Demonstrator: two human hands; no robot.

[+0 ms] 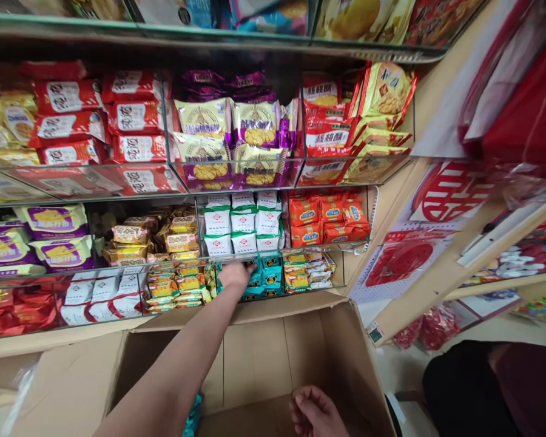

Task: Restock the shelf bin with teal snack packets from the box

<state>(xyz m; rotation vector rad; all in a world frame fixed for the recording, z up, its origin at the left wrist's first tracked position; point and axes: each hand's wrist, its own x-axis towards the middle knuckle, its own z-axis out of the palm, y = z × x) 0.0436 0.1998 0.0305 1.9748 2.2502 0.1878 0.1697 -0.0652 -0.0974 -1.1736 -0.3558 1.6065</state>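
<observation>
I can't tell if my fingers grip anything: left hand (235,277) amid remaining teal packets (269,274), right hand (317,414) loosely curled above the carton (255,364), some teal wrapping (193,416) inside.

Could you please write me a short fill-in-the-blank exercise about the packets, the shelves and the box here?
1. The grip at the teal packets is the person's ____ one.
2. The other grip shows against the inside of an open box made of ____.
3. The green-and-white packets sit one row ____ the teal packets.

Missing words: left; cardboard; above.
</observation>
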